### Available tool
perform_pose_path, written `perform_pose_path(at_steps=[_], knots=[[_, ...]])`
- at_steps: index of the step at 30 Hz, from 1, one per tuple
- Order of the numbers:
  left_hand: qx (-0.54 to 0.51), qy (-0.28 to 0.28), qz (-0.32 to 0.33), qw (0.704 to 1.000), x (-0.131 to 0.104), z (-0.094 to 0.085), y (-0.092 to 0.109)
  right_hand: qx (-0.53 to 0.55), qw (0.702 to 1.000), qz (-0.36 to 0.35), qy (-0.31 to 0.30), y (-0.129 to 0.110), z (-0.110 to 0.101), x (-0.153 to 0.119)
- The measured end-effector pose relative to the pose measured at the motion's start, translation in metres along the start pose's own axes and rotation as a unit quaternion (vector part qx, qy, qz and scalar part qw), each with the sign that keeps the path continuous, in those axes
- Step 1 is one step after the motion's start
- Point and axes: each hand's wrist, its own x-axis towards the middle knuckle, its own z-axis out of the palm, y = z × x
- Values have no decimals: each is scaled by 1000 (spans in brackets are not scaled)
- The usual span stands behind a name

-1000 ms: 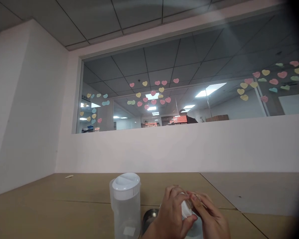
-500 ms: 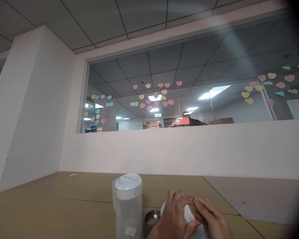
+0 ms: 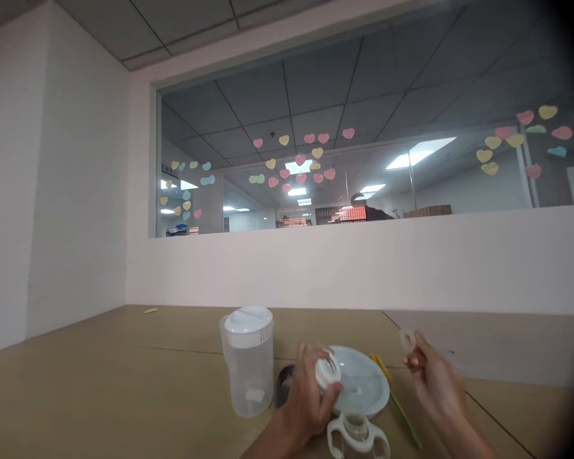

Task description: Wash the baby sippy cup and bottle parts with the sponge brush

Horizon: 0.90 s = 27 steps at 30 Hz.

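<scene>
My left hand (image 3: 309, 389) is wrapped round a white ring-shaped cap (image 3: 328, 371), above the left part of a pale plate (image 3: 363, 382). Off to the right, my right hand (image 3: 433, 376) pinches a small translucent ring (image 3: 407, 340) between thumb and fingers. A bottle with two white handles (image 3: 357, 433) stands below the plate at the bottom edge, its mouth uncovered. Left of my left hand is a dark metal bowl (image 3: 284, 385), partly hidden by it. Further left stands a clear pitcher (image 3: 250, 376) with a white lid.
A yellow-green long-handled item (image 3: 402, 411) lies right of the plate. On the brown table (image 3: 124, 382), a small yellowish scrap (image 3: 150, 310) lies near the wall. Behind are a white wall (image 3: 291, 274) and a window with heart-shaped notes.
My hands have moved apart, the left with the white cap and the right with the small ring. The plate, handled bottle and yellow-green item now show. The view has tilted down.
</scene>
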Motion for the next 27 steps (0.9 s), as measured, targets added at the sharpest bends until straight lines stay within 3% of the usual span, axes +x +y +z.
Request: perform_pose_path(at_steps=[1, 3, 6, 9, 12, 16, 19, 21, 24, 27], knots=[[11, -13, -65, 998, -4, 0, -4, -33, 999, -16, 19, 2, -8, 5], [19, -44, -180, 983, -11, 3, -14, -141, 990, -20, 0, 12, -23, 11], [15, -111, -269, 957, -23, 18, -34, -300, 950, -39, -78, 39, -40, 11], [32, -154, -350, 923, -37, 35, -51, -446, 879, -104, -130, 66, -52, 13], [65, -188, -383, 902, -46, 46, -61, -546, 804, -144, -188, 82, -63, 16], [121, -218, -357, 900, -46, 53, -63, -571, 758, -201, -244, 88, -70, 16], [158, -235, -342, 896, -43, 53, -59, -579, 738, -231, -260, 86, -71, 13], [180, -224, -304, 908, -44, 48, -54, -581, 737, -244, -245, 83, -70, 10], [245, -135, -186, 942, -54, 34, -48, -564, 765, -242, -196, 78, -68, 2], [338, 21, -79, 938, -68, 9, -52, -534, 801, -207, -173, 74, -64, -10]])
